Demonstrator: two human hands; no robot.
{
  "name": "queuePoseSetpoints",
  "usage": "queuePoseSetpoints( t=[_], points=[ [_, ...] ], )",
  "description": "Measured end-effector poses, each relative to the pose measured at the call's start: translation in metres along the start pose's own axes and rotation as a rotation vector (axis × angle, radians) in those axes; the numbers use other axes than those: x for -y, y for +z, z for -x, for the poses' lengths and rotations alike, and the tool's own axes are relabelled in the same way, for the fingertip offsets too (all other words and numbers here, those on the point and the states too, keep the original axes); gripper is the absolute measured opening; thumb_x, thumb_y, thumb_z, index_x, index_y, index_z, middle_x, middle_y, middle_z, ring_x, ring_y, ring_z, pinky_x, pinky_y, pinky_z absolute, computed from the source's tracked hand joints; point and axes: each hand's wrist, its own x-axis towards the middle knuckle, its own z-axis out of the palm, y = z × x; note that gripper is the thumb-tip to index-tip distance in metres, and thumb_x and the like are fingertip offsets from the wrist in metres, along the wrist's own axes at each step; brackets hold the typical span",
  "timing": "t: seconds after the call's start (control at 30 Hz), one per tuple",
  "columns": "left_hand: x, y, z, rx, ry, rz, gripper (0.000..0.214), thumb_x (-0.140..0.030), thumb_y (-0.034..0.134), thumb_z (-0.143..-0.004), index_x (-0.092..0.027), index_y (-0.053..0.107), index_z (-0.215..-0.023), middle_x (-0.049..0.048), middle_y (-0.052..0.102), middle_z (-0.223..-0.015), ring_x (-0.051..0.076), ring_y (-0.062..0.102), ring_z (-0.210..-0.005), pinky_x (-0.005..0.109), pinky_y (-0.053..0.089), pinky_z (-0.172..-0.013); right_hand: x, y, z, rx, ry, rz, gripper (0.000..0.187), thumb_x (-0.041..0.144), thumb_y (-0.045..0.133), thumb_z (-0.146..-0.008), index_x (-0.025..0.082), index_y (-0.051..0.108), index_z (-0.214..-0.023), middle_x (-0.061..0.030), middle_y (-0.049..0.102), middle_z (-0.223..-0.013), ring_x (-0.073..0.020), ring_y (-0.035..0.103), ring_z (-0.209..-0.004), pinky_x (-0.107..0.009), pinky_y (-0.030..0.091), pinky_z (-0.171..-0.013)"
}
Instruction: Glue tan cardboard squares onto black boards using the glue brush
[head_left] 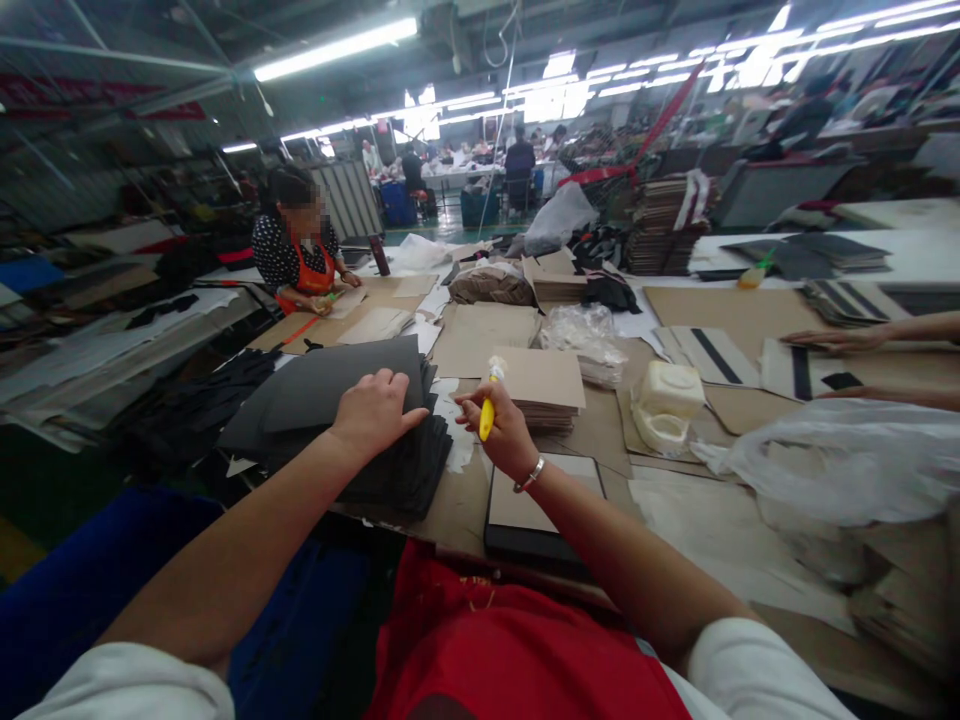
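My left hand lies flat on a stack of dark grey sheets, its thumb out along the right edge. My right hand is closed around a brush with a yellow handle, whose pale bristles point up and away from me. Just beyond that hand stands a stack of beige boards. Nearer my body, partly under my right forearm, a beige board rests on black sheets at the table edge.
A cut-open white plastic jug stands right of the beige stack. Clear plastic bags lie at the right, where another person's hands touch striped panels. Across the table, a person in an orange apron works. Blue bins stand below left.
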Motion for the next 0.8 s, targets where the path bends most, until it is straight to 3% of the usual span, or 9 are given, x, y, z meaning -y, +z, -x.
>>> queuePoseSetpoints(
  t=[0.07,0.17,0.3,0.4,0.5,0.57,0.6,0.7,0.8],
  points=[
    [-0.004,-0.004,0.001,0.001,-0.008,0.014,0.037,-0.050,0.050,-0.082,-0.016,0.063,-0.086,0.0087,0.062,-0.085,0.022,0.060,-0.079,0.029,0.043,-0.066,0.000,0.004,-0.007,0.007,0.005,0.016,0.026,0.046,0.053,-0.082,0.023,0.043,-0.086,0.0000,0.063,-0.085,-0.0120,0.064,-0.068,-0.024,0.050,-0.058],
    [-0.013,-0.008,0.015,-0.142,0.079,-0.011,0.032,-0.037,0.041,-0.089,-0.016,0.063,-0.077,0.0073,0.062,-0.076,0.019,0.060,-0.070,0.027,0.041,-0.061,0.003,0.011,-0.019,0.009,0.057,-0.015,0.028,0.050,0.050,-0.083,0.023,0.041,-0.088,0.0024,0.060,-0.079,-0.0105,0.061,-0.063,-0.024,0.048,-0.055],
    [-0.045,-0.007,0.046,-0.433,0.472,-0.002,0.018,-0.025,0.048,-0.087,-0.017,0.063,-0.084,0.0068,0.065,-0.079,0.017,0.060,-0.073,0.027,0.043,-0.062,0.013,0.011,-0.019,-0.065,0.110,0.098,0.031,0.053,0.049,-0.081,0.023,0.042,-0.087,0.0055,0.052,-0.071,-0.0086,0.054,-0.058,-0.022,0.044,-0.056],
    [-0.079,0.003,0.073,-0.558,0.707,0.153,0.015,-0.019,0.055,-0.083,-0.017,0.063,-0.096,0.0073,0.067,-0.092,0.019,0.062,-0.085,0.032,0.046,-0.076,0.012,-0.008,0.003,-0.171,0.062,0.313,0.031,0.048,0.057,-0.076,0.022,0.044,-0.086,0.0052,0.049,-0.071,-0.0092,0.048,-0.061,-0.022,0.041,-0.060],
    [-0.109,0.027,0.104,-0.478,0.800,0.514,0.017,-0.020,0.060,-0.080,-0.017,0.063,-0.097,0.0057,0.068,-0.087,0.018,0.062,-0.085,0.032,0.047,-0.081,-0.006,-0.047,0.047,-0.199,0.079,0.444,0.023,0.041,0.052,-0.081,0.021,0.045,-0.090,0.0038,0.050,-0.073,-0.0099,0.046,-0.061,-0.023,0.038,-0.061],
    [-0.124,0.055,0.123,-0.276,0.699,0.766,0.011,-0.025,0.058,-0.082,-0.018,0.064,-0.088,0.0027,0.066,-0.072,0.014,0.060,-0.070,0.026,0.047,-0.071,-0.028,-0.081,0.083,-0.190,0.145,0.545,0.016,0.036,0.047,-0.084,0.021,0.045,-0.090,0.0024,0.051,-0.074,-0.0108,0.047,-0.060,-0.024,0.037,-0.060],
    [-0.129,0.072,0.131,-0.112,0.582,0.855,0.014,-0.027,0.054,-0.084,-0.018,0.065,-0.082,0.0019,0.064,-0.068,0.013,0.059,-0.065,0.024,0.047,-0.066,-0.042,-0.098,0.101,-0.184,0.180,0.600,0.014,0.033,0.046,-0.084,0.021,0.045,-0.090,0.0010,0.052,-0.077,-0.0117,0.049,-0.063,-0.024,0.037,-0.062],
    [-0.139,0.130,0.141,0.301,0.042,1.025,0.032,-0.038,0.042,-0.089,-0.018,0.065,-0.077,0.0026,0.067,-0.072,0.014,0.061,-0.067,0.024,0.047,-0.062,-0.087,-0.144,0.145,-0.160,0.369,0.760,0.010,0.027,0.044,-0.083,0.020,0.045,-0.090,-0.0009,0.055,-0.074,-0.0135,0.051,-0.062,-0.024,0.037,-0.059],
    [-0.146,0.179,0.133,0.388,-0.376,1.130,0.039,-0.047,0.043,-0.084,-0.015,0.063,-0.096,0.0076,0.069,-0.091,0.020,0.064,-0.083,0.030,0.050,-0.074,-0.120,-0.168,0.168,-0.104,0.520,0.884,0.011,0.025,0.044,-0.084,0.018,0.046,-0.093,-0.0031,0.058,-0.074,-0.0147,0.054,-0.062,-0.024,0.037,-0.057]
  ],
)
